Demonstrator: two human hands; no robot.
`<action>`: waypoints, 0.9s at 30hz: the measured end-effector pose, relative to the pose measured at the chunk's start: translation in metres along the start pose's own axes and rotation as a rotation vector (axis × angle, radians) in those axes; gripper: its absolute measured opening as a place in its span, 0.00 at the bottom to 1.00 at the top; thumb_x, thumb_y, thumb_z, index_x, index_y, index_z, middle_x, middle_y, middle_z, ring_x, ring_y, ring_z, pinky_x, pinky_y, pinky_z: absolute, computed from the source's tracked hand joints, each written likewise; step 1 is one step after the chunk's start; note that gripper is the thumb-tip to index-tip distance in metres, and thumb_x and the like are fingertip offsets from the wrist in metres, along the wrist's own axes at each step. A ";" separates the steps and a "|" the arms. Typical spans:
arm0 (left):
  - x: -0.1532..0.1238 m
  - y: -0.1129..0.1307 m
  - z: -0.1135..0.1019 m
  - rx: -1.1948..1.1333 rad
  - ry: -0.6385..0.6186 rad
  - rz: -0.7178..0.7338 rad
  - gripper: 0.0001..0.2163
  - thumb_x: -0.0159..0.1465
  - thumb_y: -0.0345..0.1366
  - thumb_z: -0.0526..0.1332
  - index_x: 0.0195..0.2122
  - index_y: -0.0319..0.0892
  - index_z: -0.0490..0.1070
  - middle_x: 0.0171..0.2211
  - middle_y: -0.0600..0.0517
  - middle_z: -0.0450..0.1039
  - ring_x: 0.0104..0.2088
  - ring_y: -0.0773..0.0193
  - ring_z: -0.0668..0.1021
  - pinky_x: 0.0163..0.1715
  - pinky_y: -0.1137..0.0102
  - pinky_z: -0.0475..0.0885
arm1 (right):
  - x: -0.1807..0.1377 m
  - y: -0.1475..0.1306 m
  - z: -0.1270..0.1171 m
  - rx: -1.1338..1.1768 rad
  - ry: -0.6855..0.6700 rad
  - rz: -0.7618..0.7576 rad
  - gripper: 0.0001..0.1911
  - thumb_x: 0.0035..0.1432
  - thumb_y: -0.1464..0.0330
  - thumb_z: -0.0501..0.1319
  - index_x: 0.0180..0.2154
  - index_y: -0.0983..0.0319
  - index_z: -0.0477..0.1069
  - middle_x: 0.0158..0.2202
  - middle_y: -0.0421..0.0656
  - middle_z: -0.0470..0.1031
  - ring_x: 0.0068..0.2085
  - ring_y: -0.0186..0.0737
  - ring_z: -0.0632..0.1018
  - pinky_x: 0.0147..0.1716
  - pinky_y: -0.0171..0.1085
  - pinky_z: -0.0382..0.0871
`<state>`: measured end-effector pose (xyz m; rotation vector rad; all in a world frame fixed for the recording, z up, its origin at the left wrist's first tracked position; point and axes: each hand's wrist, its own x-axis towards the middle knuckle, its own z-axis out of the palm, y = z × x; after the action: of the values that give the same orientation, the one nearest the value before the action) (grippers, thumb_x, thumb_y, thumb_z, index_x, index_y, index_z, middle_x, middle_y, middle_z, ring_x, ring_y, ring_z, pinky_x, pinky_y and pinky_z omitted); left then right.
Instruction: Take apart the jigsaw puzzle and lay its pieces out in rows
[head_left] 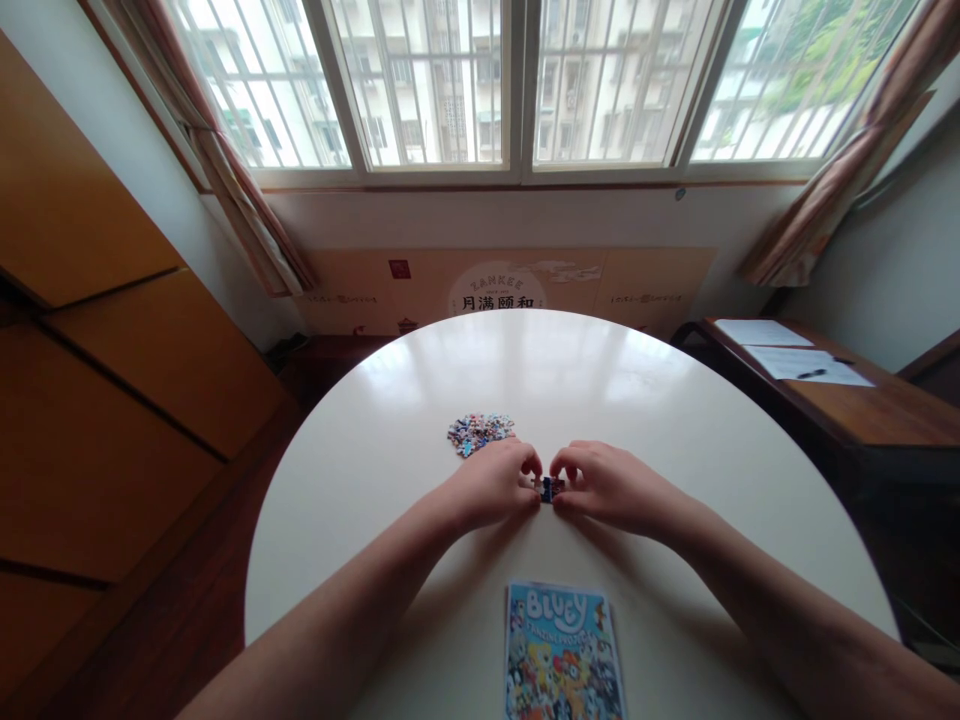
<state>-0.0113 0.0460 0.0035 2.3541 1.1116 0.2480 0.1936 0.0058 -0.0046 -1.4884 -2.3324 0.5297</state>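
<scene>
Small dark jigsaw puzzle pieces (547, 489) lie between my two hands near the middle of the white round table (337, 520). My left hand (504, 482) pinches their left side, thumb below and fingers curled above. From the right, my right hand (596, 484) grips the other side in the same way. The pieces appear to touch each other, but my fingertips hide their outer edges. Just beyond my left hand sits a pile of loose, multicoloured puzzle pieces (478, 432). A colourful picture sheet (564, 650) with the word "BLUEY" lies flat nearer to me.
A wooden side table (885, 415) with papers (806, 365) and dark items on them stands at the right. Wooden cabinets (112, 430) are at the left. Behind the table are a printed board (652, 275) and a barred window (517, 90) with curtains.
</scene>
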 end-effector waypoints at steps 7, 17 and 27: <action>0.001 0.002 0.000 -0.063 0.001 -0.029 0.04 0.57 0.31 0.63 0.33 0.44 0.76 0.36 0.52 0.80 0.38 0.57 0.79 0.36 0.67 0.70 | 0.000 -0.002 0.000 0.081 -0.034 0.039 0.07 0.52 0.71 0.65 0.36 0.59 0.73 0.34 0.39 0.77 0.33 0.34 0.74 0.30 0.32 0.61; 0.007 -0.010 -0.001 -0.231 0.042 -0.052 0.04 0.57 0.32 0.64 0.33 0.42 0.78 0.34 0.51 0.80 0.37 0.60 0.79 0.36 0.68 0.70 | 0.006 0.007 0.004 0.282 0.037 0.018 0.04 0.56 0.71 0.64 0.36 0.60 0.75 0.32 0.39 0.78 0.32 0.32 0.75 0.32 0.32 0.66; 0.010 -0.019 -0.003 -0.547 0.053 -0.102 0.04 0.55 0.33 0.66 0.30 0.40 0.78 0.31 0.49 0.80 0.34 0.59 0.80 0.38 0.67 0.72 | 0.006 0.007 0.004 0.321 0.110 -0.023 0.03 0.57 0.69 0.66 0.36 0.59 0.77 0.32 0.38 0.79 0.31 0.31 0.76 0.32 0.32 0.67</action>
<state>-0.0184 0.0650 -0.0045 1.8121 1.0264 0.5089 0.1949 0.0135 -0.0109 -1.3043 -2.0627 0.7556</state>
